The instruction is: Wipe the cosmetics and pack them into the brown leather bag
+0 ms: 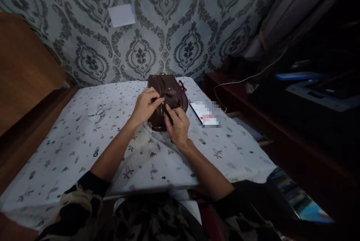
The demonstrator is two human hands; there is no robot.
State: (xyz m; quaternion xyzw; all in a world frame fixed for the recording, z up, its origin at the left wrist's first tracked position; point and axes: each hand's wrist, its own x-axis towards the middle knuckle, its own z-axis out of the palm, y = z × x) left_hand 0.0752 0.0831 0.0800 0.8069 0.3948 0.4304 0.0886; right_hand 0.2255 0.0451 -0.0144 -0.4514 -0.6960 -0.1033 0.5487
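A dark brown handbag with gold-coloured zips stands on the cloth-covered table. My left hand reaches its left side, thumb and fingers closed on the bag near a zip. On the front, my right hand has its fingers bent and thumb and forefinger pinched against the bag close to the same zip. Whether a zip pull lies between the fingertips is too small to tell. The bag's inside is hidden.
A lit phone, partly blurred out, lies right of the bag on the patterned white tablecloth. A wooden panel borders the left. A white cable runs over dark furniture at the right. Patterned wallpaper rises behind.
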